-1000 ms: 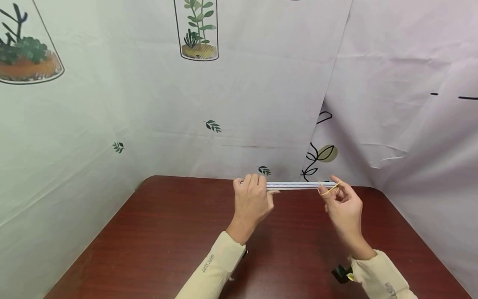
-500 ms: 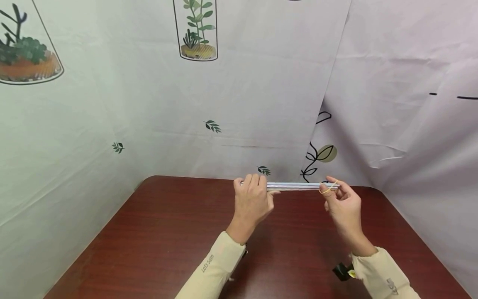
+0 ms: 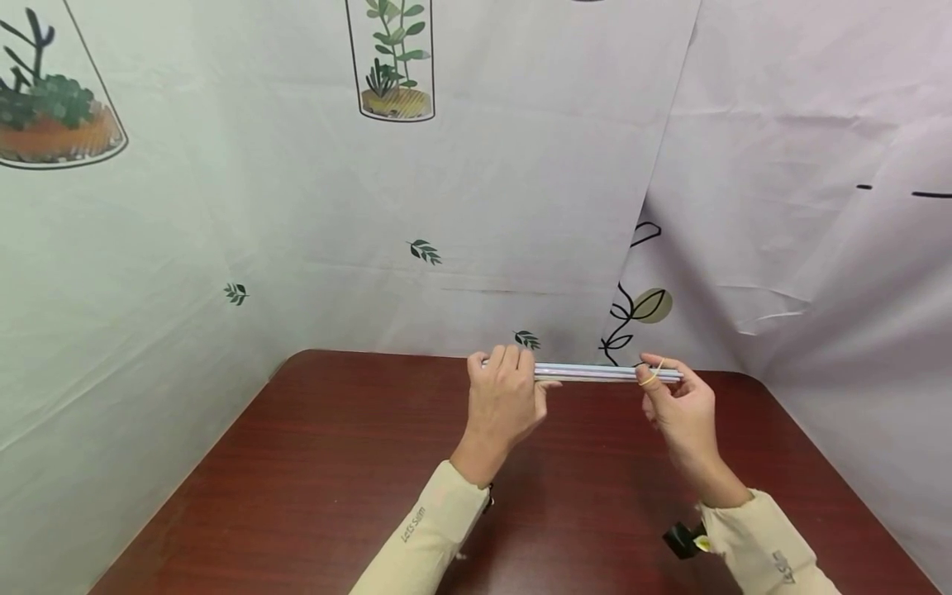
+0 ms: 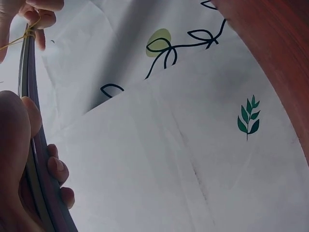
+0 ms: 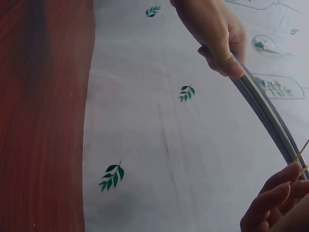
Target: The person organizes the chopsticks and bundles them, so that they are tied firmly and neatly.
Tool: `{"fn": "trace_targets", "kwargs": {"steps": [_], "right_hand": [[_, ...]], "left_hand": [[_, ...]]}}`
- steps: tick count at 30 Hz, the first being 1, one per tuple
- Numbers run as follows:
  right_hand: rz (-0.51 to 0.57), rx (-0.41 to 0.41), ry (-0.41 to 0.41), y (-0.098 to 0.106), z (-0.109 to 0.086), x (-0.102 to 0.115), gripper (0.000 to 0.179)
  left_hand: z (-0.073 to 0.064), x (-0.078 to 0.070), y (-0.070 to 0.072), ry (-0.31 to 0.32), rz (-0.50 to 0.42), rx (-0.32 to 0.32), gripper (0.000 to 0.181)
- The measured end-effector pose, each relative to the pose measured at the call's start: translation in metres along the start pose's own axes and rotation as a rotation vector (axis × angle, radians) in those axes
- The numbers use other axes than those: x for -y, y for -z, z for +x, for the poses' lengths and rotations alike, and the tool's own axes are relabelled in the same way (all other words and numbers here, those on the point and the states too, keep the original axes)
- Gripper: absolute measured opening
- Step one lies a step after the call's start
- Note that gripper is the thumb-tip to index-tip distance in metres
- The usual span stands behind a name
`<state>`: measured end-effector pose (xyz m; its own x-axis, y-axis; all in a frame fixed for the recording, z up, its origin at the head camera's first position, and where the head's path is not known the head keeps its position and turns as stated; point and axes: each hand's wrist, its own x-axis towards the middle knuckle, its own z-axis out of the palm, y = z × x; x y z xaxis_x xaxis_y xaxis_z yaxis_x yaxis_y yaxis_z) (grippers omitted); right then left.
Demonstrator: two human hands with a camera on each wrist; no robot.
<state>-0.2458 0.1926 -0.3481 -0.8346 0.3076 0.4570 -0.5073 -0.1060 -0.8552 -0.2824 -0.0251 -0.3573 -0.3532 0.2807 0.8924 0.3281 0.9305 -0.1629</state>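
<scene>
A bundle of long, thin, pale sticks (image 3: 587,372) lies level above the table. My left hand (image 3: 502,390) grips the bundle near its left end, fingers curled over it and thumb below, as the left wrist view shows. At the right end, a thin yellow rubber band (image 3: 652,378) loops round the sticks. My right hand (image 3: 683,406) pinches there, with the band stretched over its thumb and forefinger. In the left wrist view, the rubber band (image 4: 30,33) is wound close about the bundle, one strand pulled off to the side. The stick tips reach slightly past it.
Beneath the hands is a dark red wooden table (image 3: 335,463) with rounded far corners. White cloth (image 3: 297,207) printed with plants hangs behind it and at both sides. A small black object (image 3: 680,541) shows by the right sleeve (image 3: 759,541).
The right forefinger and thumb have drawn a little left with the rubber band, which looks less stretched. More of the stick ends shows beyond it. The left hand has barely moved.
</scene>
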Motion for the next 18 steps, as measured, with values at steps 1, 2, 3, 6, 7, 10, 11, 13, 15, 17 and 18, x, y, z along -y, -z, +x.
{"fn": "trace_targets", "kwargs": {"steps": [1,2,3,6,7,10,11,13,15,17,18], "right_hand": [[0.003,0.008,-0.001,-0.0004,0.0001,0.0000,0.011],[0.013,0.019,-0.006,-0.0007,0.0001,0.0002,0.011],[0.030,0.034,-0.016,-0.0010,0.0003,0.0004,0.013],[0.121,0.116,-0.062,-0.0012,0.0004,0.0004,0.018],[0.164,0.153,-0.079,-0.0012,0.0004,0.0003,0.019],[0.289,0.257,-0.125,-0.0014,0.0006,-0.0005,0.021],[0.324,0.283,-0.136,-0.0015,0.0007,-0.0010,0.022],[0.392,0.323,-0.148,-0.0014,0.0011,-0.0022,0.024],[0.449,0.367,-0.162,-0.0009,0.0017,-0.0032,0.027],[0.508,0.409,-0.184,0.0002,0.0022,-0.0036,0.035],[0.537,0.430,-0.196,0.0011,0.0026,-0.0036,0.040]], "left_hand": [[0.0003,0.0003,0.0001,-0.005,0.003,-0.009,0.035],[0.0007,0.0005,0.0001,-0.011,0.005,-0.021,0.032],[0.0011,0.0006,0.0005,-0.018,0.014,-0.027,0.029],[0.0022,-0.0001,0.0007,-0.039,0.021,-0.064,0.017],[0.0026,-0.0003,0.0010,-0.043,0.021,-0.074,0.013],[0.0036,-0.0012,0.0028,-0.043,0.018,-0.082,0.012],[0.0036,-0.0015,0.0035,-0.040,0.015,-0.079,0.017],[0.0034,-0.0024,0.0054,-0.038,0.016,-0.069,0.026],[0.0034,-0.0036,0.0072,-0.044,0.012,-0.062,0.035],[0.0032,-0.0040,0.0082,-0.047,0.012,-0.059,0.040],[0.0034,-0.0039,0.0087,-0.046,0.013,-0.057,0.041]]}}
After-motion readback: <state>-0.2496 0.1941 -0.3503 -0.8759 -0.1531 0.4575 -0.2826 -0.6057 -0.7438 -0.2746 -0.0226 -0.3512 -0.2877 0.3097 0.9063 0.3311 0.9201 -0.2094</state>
